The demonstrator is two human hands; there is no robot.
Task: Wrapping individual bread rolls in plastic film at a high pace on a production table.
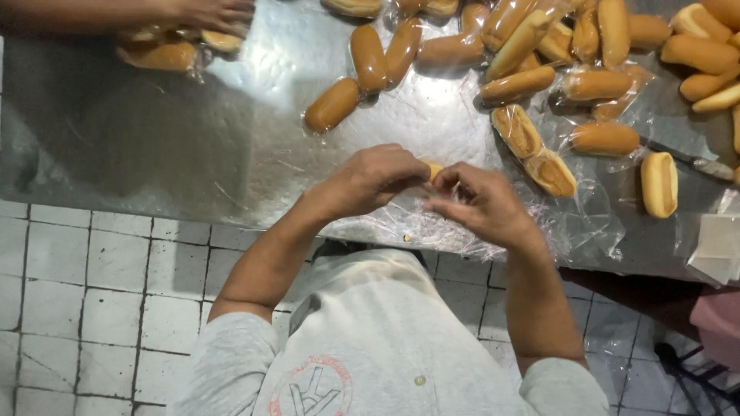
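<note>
My left hand (378,179) and my right hand (478,204) meet over the near edge of a steel table (154,139). Between the fingers of both hands sits a small bread roll (435,169) in a clear plastic bag (432,223); only a sliver of the roll shows. Both hands are closed on the bag and roll. The bag's loose plastic lies crumpled on the table under my hands.
Many long bread rolls (368,58) in clear bags are spread across the far and right parts of the table. Another person's hand (202,14) at the top left rests on bagged rolls (162,55). White floor tiles (92,293) lie below the table edge.
</note>
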